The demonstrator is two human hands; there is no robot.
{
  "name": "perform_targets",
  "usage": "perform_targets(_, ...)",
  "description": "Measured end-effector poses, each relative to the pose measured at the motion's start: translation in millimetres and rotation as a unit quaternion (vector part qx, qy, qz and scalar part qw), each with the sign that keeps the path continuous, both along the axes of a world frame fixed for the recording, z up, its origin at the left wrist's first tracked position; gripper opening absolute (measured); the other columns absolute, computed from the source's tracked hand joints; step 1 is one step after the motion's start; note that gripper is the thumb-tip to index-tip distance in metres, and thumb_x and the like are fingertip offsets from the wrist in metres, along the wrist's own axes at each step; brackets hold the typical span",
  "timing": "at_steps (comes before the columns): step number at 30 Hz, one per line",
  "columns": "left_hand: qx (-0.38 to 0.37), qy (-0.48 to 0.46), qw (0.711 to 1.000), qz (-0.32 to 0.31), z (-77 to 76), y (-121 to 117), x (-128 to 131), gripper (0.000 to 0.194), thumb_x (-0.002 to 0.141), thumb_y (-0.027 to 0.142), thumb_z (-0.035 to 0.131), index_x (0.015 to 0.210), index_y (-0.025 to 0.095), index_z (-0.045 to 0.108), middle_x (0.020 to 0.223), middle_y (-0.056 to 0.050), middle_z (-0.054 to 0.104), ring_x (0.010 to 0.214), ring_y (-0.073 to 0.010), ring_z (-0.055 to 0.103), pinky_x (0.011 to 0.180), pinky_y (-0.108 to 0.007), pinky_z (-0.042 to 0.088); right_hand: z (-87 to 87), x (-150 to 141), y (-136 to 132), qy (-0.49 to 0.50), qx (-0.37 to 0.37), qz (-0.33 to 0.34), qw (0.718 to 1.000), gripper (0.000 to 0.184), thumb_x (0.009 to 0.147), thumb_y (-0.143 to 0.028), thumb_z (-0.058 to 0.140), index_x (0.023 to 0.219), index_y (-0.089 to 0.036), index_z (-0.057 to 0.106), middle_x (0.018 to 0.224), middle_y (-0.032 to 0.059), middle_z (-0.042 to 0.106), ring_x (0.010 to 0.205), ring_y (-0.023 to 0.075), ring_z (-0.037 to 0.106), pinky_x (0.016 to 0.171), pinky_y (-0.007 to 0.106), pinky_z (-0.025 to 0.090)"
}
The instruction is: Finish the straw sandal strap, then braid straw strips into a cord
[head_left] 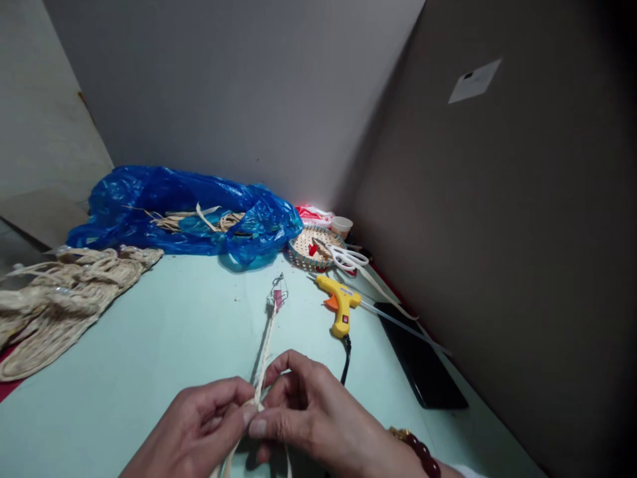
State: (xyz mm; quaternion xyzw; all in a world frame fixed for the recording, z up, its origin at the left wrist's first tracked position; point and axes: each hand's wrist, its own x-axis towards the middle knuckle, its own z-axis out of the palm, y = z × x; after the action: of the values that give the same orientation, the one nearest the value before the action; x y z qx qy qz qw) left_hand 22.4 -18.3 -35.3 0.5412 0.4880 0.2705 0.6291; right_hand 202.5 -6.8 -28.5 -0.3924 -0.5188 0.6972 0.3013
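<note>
A thin pale braid of straw-like strands (269, 338) runs from a clip (277, 299) on the table toward me. The clip has a pinkish-red part and metal wire. Both hands meet at the near end of the braid. My left hand (199, 425) pinches it from the left between thumb and fingers. My right hand (308, 405) is closed on it from the right, its thumb beside the left thumb. Loose strands hang below my fingers, partly hidden by the hands. A beaded bracelet is on my right wrist.
A yellow glue gun (341, 302) lies right of the braid, near a black tablet-like slab (423, 365). White-handled scissors (348, 257) rest on a woven basket (298, 249). Behind are a blue plastic bag (144, 192) with straw and a cup (341, 226). Woven straw pieces (64, 299) lie left.
</note>
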Motion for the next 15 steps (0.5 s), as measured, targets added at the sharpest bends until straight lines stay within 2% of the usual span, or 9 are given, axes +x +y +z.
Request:
perform_targets(2, 0.028, 0.041, 0.999, 0.002, 2.7, -2.0, 0.8, 0.034, 0.081, 0.05, 0.056, 0.073, 0.018, 0.063, 0.066, -0.001, 0.064, 0.067, -0.0181, 0.057, 0.063, -0.025, 0.043, 1.4, 0.2, -0.9, -0.008, 0.001, 0.019, 1.0, 0.034, 0.075, -0.041, 0.077, 0.088, -0.016, 0.057, 0.065, -0.0026, 0.061, 0.055, 0.0094, 0.055, 0.054, 0.019, 0.038)
perform_targets(6, 0.105, 0.15, 0.983, 0.0, 0.7, -7.6, 2.3, 0.032, 0.084, 0.046, 0.051, 0.07, 0.02, 0.064, 0.063, 0.002, 0.06, 0.06, -0.0147, 0.053, 0.057, -0.022, 0.042, 6.1, 3.4, 0.0, -0.091, 0.087, 0.041, 0.991, 0.025, 0.086, -0.037, 0.065, 0.078, -0.014, 0.067, 0.069, 0.0003, 0.064, 0.057, 0.0076, 0.046, 0.055, 0.019, 0.034)
perform_targets(11, 0.176, 0.214, 0.961, -0.007, -4.0, -13.5, 2.4, 0.032, 0.09, 0.043, 0.042, 0.072, 0.024, 0.06, 0.064, 0.004, 0.062, 0.058, -0.0131, 0.055, 0.054, -0.02, 0.04, 3.0, 1.6, -0.5, -0.083, 0.099, 0.01, 0.992, 0.02, 0.086, -0.023, 0.058, 0.076, -0.013, 0.072, 0.071, 0.0019, 0.067, 0.068, 0.012, 0.056, 0.066, 0.021, 0.042)
perform_targets(15, 0.295, 0.225, 0.929, -0.007, -7.9, -15.9, -0.4, 0.026, 0.093, 0.035, 0.043, 0.071, 0.024, 0.054, 0.063, 0.005, 0.062, 0.054, -0.0113, 0.058, 0.054, -0.017, 0.043, -3.1, -0.5, -3.5, -0.089, 0.094, -0.016, 0.991, 0.018, 0.085, -0.023, 0.059, 0.078, -0.013, 0.073, 0.075, 0.0038, 0.07, 0.07, 0.014, 0.06, 0.068, 0.023, 0.044)
